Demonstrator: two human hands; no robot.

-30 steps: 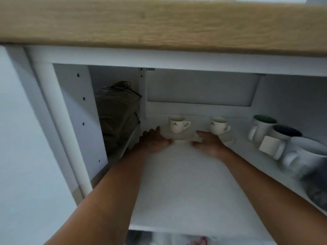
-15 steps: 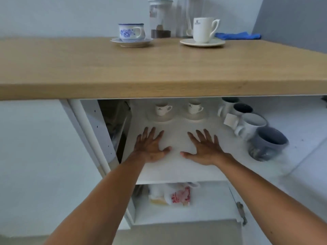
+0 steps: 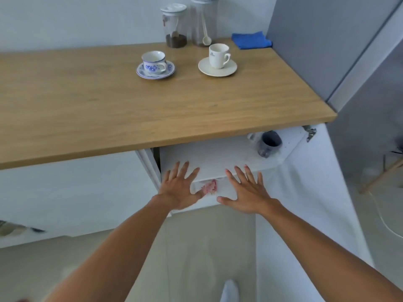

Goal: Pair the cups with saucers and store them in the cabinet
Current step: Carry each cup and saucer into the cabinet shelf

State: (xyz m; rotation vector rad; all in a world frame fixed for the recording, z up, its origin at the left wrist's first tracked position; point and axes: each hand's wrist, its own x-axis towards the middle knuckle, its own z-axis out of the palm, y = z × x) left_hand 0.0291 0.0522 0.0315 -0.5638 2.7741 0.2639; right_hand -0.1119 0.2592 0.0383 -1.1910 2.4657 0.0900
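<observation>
Our left hand (image 3: 177, 190) and right hand (image 3: 246, 191) were both held flat with the fingers spread wide, palms down and empty, side by side in front of the open cabinet (image 3: 218, 158) under the wooden counter (image 3: 130, 105). Whether the fingertips touched the near edge of the white shelf we could not tell. Between the two hands, on a lower shelf, a pink and white bag (image 3: 209, 186) showed.

On the counter, toward the far side, a blue-patterned cup (image 3: 153, 62) sat on its matching blue-patterned saucer (image 3: 155, 70). To its right, apart from it, a plain white cup (image 3: 218, 56) stood upright on a white saucer (image 3: 217, 66). Behind them, against the wall, stood two clear jars (image 3: 175, 26), and at the far right lay a folded blue cloth (image 3: 251, 40).

At the right end of the cabinet shelf a grey mug (image 3: 269, 143) lay partly under the counter's edge, with a white mug barely showing just left of it.
</observation>
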